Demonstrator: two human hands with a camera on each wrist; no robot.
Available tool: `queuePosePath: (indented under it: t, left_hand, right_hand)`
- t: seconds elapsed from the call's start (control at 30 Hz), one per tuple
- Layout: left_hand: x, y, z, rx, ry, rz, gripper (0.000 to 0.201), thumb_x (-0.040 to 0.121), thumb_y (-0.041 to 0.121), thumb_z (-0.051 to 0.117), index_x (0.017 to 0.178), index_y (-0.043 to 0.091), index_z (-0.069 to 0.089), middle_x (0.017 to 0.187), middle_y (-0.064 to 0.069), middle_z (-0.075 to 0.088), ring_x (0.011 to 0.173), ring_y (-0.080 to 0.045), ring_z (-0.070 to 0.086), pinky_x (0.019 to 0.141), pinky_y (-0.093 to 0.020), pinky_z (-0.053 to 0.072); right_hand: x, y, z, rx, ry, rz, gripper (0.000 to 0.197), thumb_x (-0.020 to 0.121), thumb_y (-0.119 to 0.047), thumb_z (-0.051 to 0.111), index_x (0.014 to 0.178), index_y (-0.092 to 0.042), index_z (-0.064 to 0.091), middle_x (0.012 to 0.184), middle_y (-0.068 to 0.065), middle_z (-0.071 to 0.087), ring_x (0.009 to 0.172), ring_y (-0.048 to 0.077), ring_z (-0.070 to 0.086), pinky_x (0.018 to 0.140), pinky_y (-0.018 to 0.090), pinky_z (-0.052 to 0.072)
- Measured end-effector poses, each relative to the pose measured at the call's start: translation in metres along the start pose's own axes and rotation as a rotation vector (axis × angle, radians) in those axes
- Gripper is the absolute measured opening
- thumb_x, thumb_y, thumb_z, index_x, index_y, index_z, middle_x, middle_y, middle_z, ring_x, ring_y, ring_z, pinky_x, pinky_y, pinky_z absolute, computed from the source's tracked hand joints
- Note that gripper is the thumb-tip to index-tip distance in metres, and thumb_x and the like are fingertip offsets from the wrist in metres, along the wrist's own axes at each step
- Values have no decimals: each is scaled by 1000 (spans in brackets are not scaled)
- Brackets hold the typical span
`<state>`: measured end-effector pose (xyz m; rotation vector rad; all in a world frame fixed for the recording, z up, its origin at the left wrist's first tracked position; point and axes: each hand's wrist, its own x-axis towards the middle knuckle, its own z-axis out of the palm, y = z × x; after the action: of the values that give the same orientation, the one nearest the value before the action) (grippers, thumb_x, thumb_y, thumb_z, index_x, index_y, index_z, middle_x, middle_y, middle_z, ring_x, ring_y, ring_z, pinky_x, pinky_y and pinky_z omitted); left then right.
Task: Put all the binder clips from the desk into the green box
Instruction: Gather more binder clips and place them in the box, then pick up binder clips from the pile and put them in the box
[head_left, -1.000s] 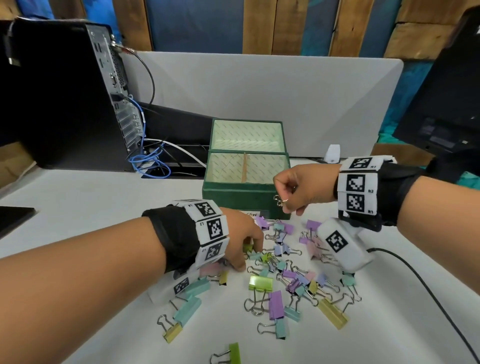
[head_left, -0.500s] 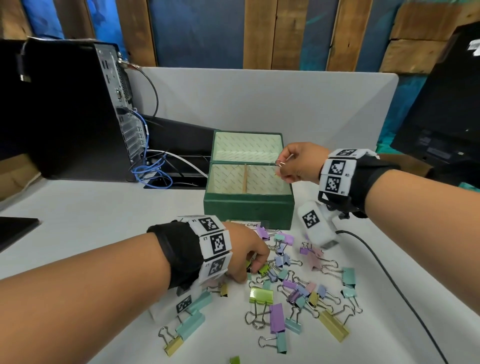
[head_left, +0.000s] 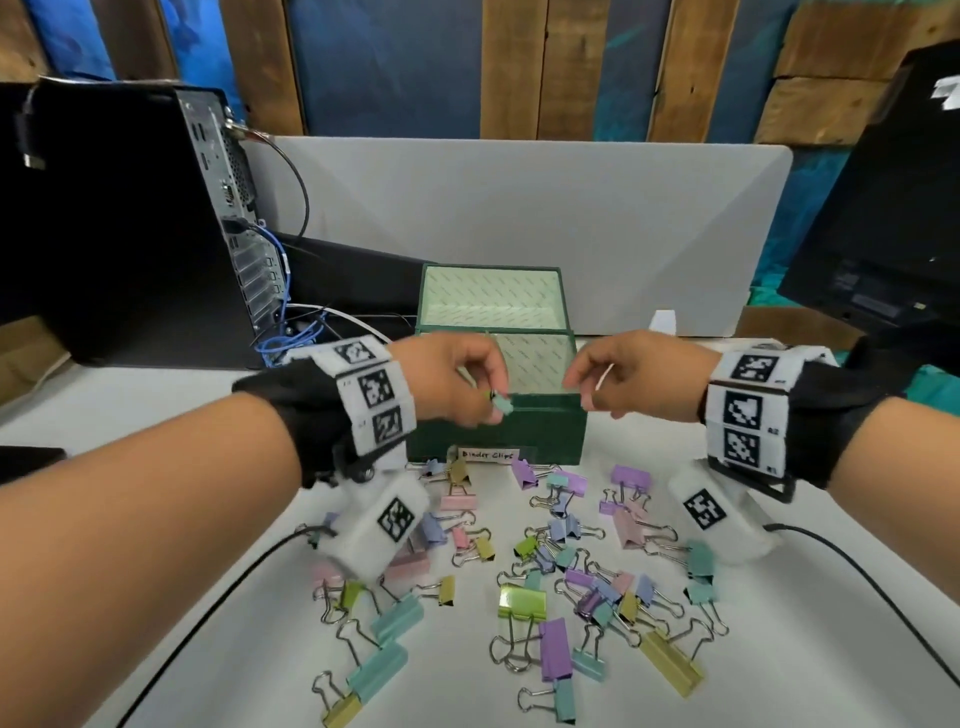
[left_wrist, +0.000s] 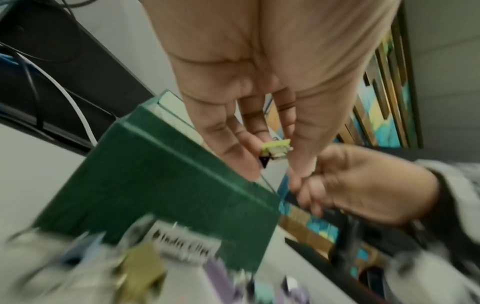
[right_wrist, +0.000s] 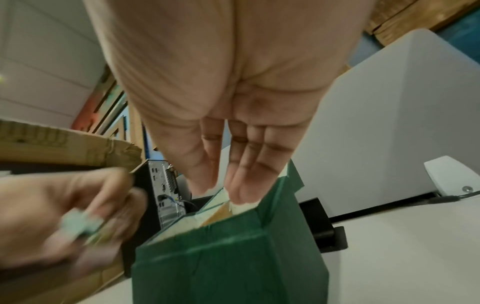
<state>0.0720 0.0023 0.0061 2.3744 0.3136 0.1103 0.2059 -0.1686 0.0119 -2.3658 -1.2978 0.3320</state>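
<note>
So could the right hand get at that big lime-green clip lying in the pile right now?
Probably yes. The right hand is open and holds nothing, up beside the green box. The lime-green clip lies on top of the pile with nothing over it, and the left hand is up at the box too.

I've got a black PC tower (head_left: 119, 223) standing at the back left of the white table (head_left: 156, 415), blue cables (head_left: 291, 338) spilling from its rear. Behind it all, a grey divider panel (head_left: 519, 218) runs across, wooden planks (head_left: 519, 67) above that. A dark monitor (head_left: 893, 208) leans in at right. Small white gadget (head_left: 664, 320) by the panel.
</note>
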Motion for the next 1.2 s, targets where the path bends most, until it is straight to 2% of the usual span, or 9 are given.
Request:
queuePosePath:
  t: [0.23, 0.37, 0.53, 0.63, 0.77, 0.9, 1.03, 1.13, 1.2]
  left_hand:
    - [55, 18, -4, -115, 247, 35, 22, 75, 8, 75, 73, 20, 56, 68, 3, 56, 47, 0, 55, 56, -11, 50]
    - [77, 24, 2, 29, 223, 7, 18, 75, 10, 76, 77, 19, 60, 66, 4, 56, 56, -9, 53, 64, -21, 49]
    - [82, 27, 12, 292, 151, -31, 31, 78, 29, 73, 106, 22, 66, 90, 5, 59, 81, -13, 57, 70, -20, 42]
    - [67, 30, 16, 310, 165, 52, 28, 79, 33, 70, 105, 24, 66, 83, 11, 58, 86, -13, 58, 68, -17, 41]
    - [34, 35, 22, 459, -144, 81, 28, 81, 35, 67, 108, 29, 64, 93, 11, 61, 94, -12, 61, 84, -24, 45]
    - [26, 28, 42, 681, -383, 68, 41, 82, 31, 67, 122, 30, 58, 119, 6, 59, 108, -14, 56, 78, -22, 41]
    - [30, 26, 57, 814, -469, 91, 52, 84, 24, 66, 133, 25, 49, 132, -1, 51, 118, -21, 51, 89, -24, 37]
    - [33, 26, 65, 900, -507, 45, 57, 85, 21, 65, 137, 23, 43, 135, -4, 47, 120, -24, 49, 92, -27, 40]
    - [34, 26, 67, 895, -502, 17, 56, 83, 19, 66, 134, 23, 44, 130, -5, 51, 108, -22, 52, 83, -26, 40]
  right_hand:
    - [-14, 10, 13, -215, -151, 3, 25, 86, -12, 53, 97, -31, 64, 83, -17, 61, 72, 1, 54, 67, 9, 41]
    - [-14, 15, 8, -237, -137, 9, 23, 86, -15, 56, 103, -26, 65, 91, -8, 64, 76, 7, 53, 68, 10, 39]
    - [-7, 22, 4, -297, -164, 11, 23, 85, -14, 59, 106, -24, 64, 95, -5, 62, 71, 6, 49, 67, 9, 37]
    - [-6, 24, 11, -319, -252, 8, 26, 85, -13, 60, 108, -26, 64, 101, -6, 62, 72, 3, 50, 68, 11, 38]
    - [-7, 24, 22, -396, -338, -23, 38, 86, -17, 60, 120, -34, 58, 123, -10, 56, 105, 11, 57, 78, 20, 40]
    - [-6, 30, 26, -548, -362, 15, 47, 87, -21, 60, 131, -32, 48, 135, -6, 50, 118, 15, 51, 84, 20, 34]
    - [-10, 39, 26, -544, -428, 115, 52, 86, -21, 63, 134, -28, 47, 137, -3, 50, 119, 18, 52, 98, 23, 36]
    - [-13, 42, 27, -495, -421, 117, 51, 86, -17, 63, 133, -29, 49, 136, -3, 52, 115, 18, 54, 94, 21, 37]
    - [-14, 43, 28, -520, -413, 89, 51, 86, -14, 62, 133, -28, 49, 136, -3, 53, 115, 17, 54, 89, 17, 34]
